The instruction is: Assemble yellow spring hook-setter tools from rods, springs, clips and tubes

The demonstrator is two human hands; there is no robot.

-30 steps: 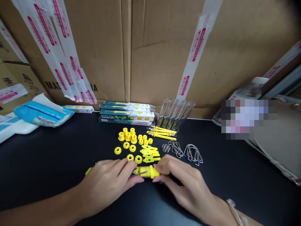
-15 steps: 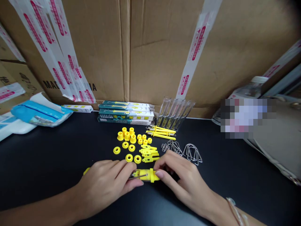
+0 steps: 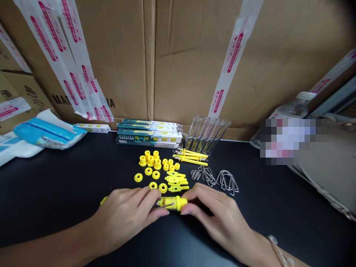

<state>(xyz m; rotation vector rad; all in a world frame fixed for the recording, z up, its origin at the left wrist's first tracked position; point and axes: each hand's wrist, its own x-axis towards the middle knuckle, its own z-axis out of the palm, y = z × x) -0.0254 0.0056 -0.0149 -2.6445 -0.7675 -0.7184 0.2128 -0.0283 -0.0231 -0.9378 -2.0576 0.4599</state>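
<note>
My left hand [image 3: 129,207] is wrapped round a clear-tubed spring scale [image 3: 167,202] with yellow ends, held level just above the table; the palm hides much of its tube. A bent metal hook lies along the tube's right part. My right hand [image 3: 215,215] pinches the yellow end cap [image 3: 182,203] at the right end between thumb and fingers; the other fingertips are hidden. Beyond the hands lie yellow flat tabs [image 3: 178,179], yellow rings [image 3: 148,171], yellow flanged sleeves [image 3: 150,160], small yellow collars [image 3: 171,167], wire hooks [image 3: 228,181] and small springs [image 3: 195,174].
Yellow rods with springs [image 3: 191,157] lie before leaning clear tubes [image 3: 207,133]. Printed boxes [image 3: 148,139] are stacked against a large cardboard box [image 3: 183,74]. A blue packet [image 3: 50,133] is at left; a bottle [image 3: 292,109] and a beige bag [image 3: 325,155] stand at right.
My right hand has shifted slightly back toward the right, so more of the yellow end cap shows. The spring scale has risen a little in view; my left hand keeps its grip.
</note>
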